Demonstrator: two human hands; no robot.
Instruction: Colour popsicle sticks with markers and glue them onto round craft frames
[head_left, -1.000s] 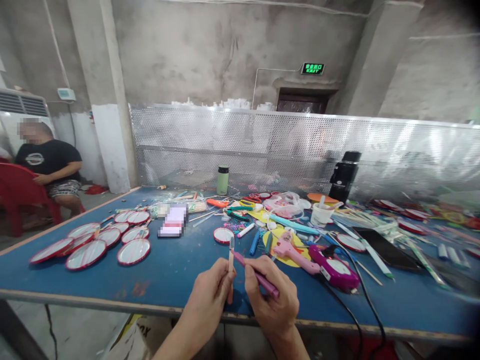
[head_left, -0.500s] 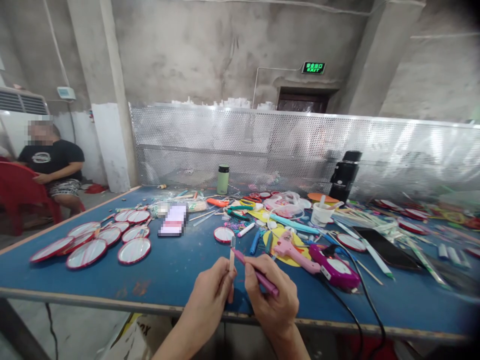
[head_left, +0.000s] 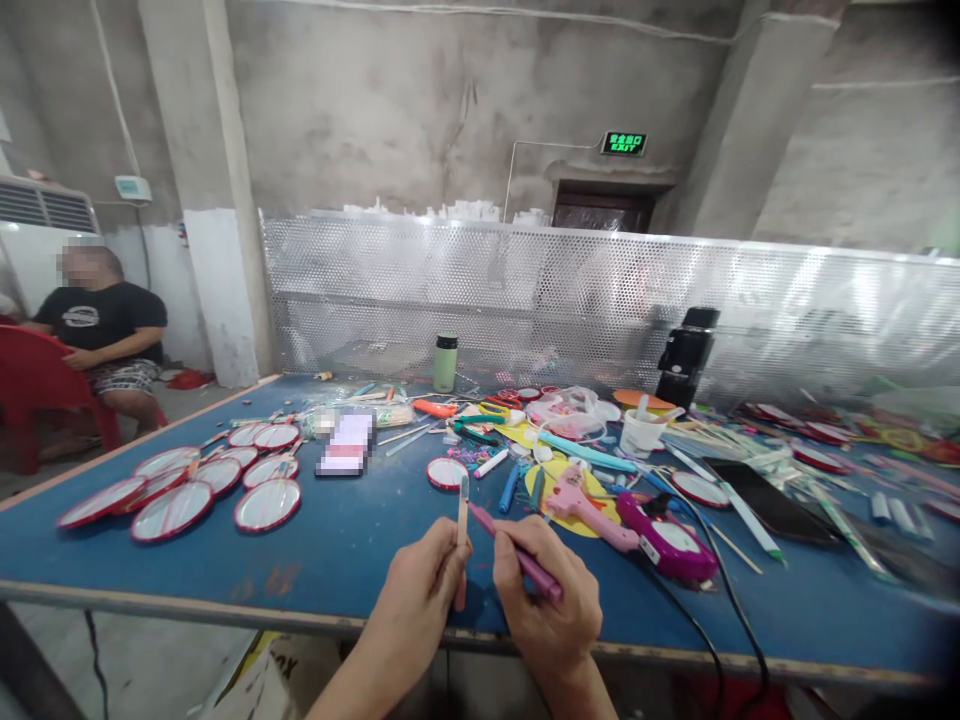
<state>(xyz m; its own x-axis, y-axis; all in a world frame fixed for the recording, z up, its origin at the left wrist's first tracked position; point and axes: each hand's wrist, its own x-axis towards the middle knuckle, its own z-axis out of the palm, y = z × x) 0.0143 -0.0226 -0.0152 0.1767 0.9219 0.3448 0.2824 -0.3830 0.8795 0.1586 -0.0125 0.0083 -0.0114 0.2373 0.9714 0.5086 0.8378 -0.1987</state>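
Note:
My left hand pinches a flat wooden craft stick upright near the table's front edge. The stick's top end looks grey-blue. In my right hand is a pink-purple marker pen, held like a pencil. Its tip points at the upper part of the stick from the right; whether it touches is hard to tell. Just beyond the stick lies a small round disc with a red rim. A pink glue gun rests to the right, partly over a yellow piece.
Several red-rimmed discs lie on the blue table at left, near a phone. A purple device with black cables, a white cup, a dark phone and a black flask stand or lie right. One person sits far left.
The marker has shifted slightly down and to the right, its tip now a little lower beside the stick. Both hands keep their grips.

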